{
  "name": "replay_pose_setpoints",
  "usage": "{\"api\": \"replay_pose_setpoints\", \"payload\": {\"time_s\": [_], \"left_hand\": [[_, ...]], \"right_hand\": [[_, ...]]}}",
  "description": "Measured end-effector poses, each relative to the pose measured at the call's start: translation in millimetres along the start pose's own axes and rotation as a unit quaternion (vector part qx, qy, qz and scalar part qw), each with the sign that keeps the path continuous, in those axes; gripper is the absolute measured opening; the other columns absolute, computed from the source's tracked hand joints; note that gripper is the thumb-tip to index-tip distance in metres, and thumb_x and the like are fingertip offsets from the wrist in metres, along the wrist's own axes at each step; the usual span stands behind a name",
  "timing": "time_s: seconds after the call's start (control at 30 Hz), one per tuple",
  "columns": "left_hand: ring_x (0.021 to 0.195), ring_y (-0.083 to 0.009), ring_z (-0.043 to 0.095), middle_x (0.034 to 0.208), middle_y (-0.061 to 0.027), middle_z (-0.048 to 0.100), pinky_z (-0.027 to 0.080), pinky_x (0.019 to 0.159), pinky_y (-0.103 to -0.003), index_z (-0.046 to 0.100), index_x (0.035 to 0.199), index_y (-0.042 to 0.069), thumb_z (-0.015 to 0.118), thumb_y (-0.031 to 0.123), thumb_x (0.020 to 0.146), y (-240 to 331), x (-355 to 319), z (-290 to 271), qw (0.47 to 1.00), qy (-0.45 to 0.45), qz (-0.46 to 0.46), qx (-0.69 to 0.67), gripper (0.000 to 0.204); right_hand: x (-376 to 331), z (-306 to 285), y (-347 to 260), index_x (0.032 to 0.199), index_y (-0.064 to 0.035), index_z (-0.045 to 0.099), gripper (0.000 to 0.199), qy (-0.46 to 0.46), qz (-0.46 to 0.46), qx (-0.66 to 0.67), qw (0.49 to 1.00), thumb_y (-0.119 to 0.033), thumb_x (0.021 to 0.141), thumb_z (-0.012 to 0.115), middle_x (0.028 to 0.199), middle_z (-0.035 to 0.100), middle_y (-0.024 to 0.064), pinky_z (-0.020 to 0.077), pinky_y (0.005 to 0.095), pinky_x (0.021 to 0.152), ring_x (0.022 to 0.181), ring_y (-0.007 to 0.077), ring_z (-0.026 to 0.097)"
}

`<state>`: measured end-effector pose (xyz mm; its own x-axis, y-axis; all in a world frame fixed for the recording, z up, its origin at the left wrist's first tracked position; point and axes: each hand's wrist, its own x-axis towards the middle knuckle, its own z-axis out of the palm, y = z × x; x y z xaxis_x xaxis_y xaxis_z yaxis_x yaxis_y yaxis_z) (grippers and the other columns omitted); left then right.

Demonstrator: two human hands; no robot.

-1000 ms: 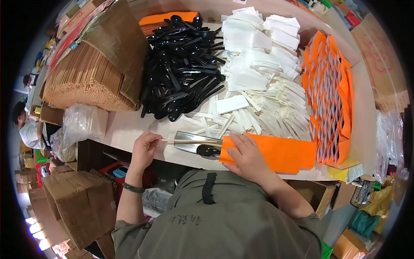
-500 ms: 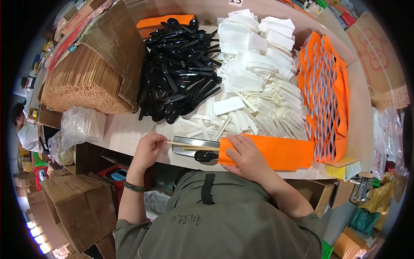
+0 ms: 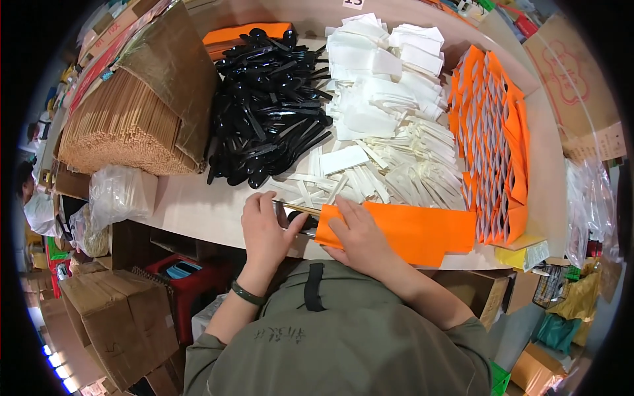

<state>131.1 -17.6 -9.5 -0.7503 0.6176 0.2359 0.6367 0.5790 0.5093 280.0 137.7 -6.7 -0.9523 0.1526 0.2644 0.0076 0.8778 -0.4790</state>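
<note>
Our left hand [image 3: 264, 231] covers most of the clear packet [image 3: 295, 212] under it, so we cannot tell what is inside beyond a thin wooden stick [image 3: 305, 209] and a dark end. Our right hand [image 3: 360, 234] hides the near corner of the orange sleeve [image 3: 409, 231]. We cannot see whether our fingers pinch anything. The table [image 3: 191, 204] is hidden at its near edge by our own body. The bundle of wooden sticks [image 3: 122, 129] fades into the dark rim.
</note>
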Motion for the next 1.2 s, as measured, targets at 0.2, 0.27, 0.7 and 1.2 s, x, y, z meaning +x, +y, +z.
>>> {"api": "replay_pose_setpoints", "payload": {"time_s": [0.2, 0.27, 0.7, 1.2], "left_hand": [[0.103, -0.0282, 0.060, 0.115, -0.0173, 0.058, 0.050, 0.087, -0.037, 0.053, 0.125, -0.002, 0.071, 0.013, 0.088, 19, -12, 8, 0.958, -0.162, -0.039, -0.231, 0.044], [0.110, -0.0272, 0.059, 0.120, -0.0191, 0.059, 0.050, 0.091, -0.035, 0.050, 0.130, -0.003, 0.069, 0.014, 0.090, 27, -13, 5, 0.901, -0.250, -0.084, -0.345, 0.047], [0.072, -0.0326, 0.060, 0.081, -0.0117, 0.059, 0.047, 0.062, -0.043, 0.057, 0.094, 0.009, 0.084, 0.019, 0.060, 15, 25, -28, 0.964, -0.120, 0.236, 0.020, 0.045], [0.098, -0.0286, 0.064, 0.100, -0.0193, 0.065, 0.051, 0.083, -0.036, 0.061, 0.106, 0.000, 0.075, 0.021, 0.074, 51, 23, -15, 0.787, -0.561, 0.010, -0.255, 0.041]], "right_hand": [[-1, 9, 4, 0.109, -0.0006, 0.057, 0.051, -0.001, -0.005, 0.019, 1.000, -0.019, 0.069, 0.082, 0.128, 0.054, 0.0213, 0.0432, 0.0474, 0.101, 0.119, 0.0403, 0.053], [1, 7, 7, 0.109, -0.0010, 0.057, 0.048, -0.011, -0.020, 0.030, 0.999, -0.018, 0.070, 0.079, 0.126, 0.055, 0.0219, 0.0434, 0.0468, 0.100, 0.118, 0.0393, 0.053], [28, -116, 33, 0.074, -0.0168, 0.064, 0.008, -0.009, -0.191, -0.088, 0.978, -0.022, 0.073, 0.070, 0.072, 0.050, 0.0057, 0.0456, 0.0414, 0.055, 0.070, 0.0266, 0.058], [-29, -46, 27, 0.090, -0.0020, 0.063, 0.036, -0.070, 0.021, -0.055, 0.996, -0.035, 0.081, 0.075, 0.128, 0.057, 0.0209, 0.0426, 0.0485, 0.098, 0.119, 0.0370, 0.053]]}}
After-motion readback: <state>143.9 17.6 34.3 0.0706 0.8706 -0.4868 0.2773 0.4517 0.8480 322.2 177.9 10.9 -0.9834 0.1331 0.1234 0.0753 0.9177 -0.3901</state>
